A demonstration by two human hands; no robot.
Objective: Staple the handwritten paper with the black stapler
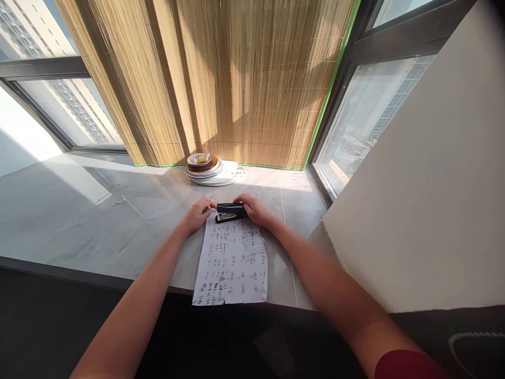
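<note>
A black stapler [231, 211] sits over the top edge of a sheet of paper [221, 258] covered in handwriting. Its jaws are apart, pointing left. My right hand [255, 209] is wrapped round the rear end of the stapler. At the sheet's upper left corner, my left hand [198, 216] has its fingers bent and pressed together on the paper, close to the stapler's front. The paper lies on the sill, its lower edge hanging over the front. Whether more sheets lie beneath it, I cannot tell.
A stack of plates [205, 171] with a small yellow packet on top stands at the back of the marble-like sill [130, 210]. Behind it hangs a bamboo blind [236, 79] between windows. A white wall [426, 200] closes off the right side.
</note>
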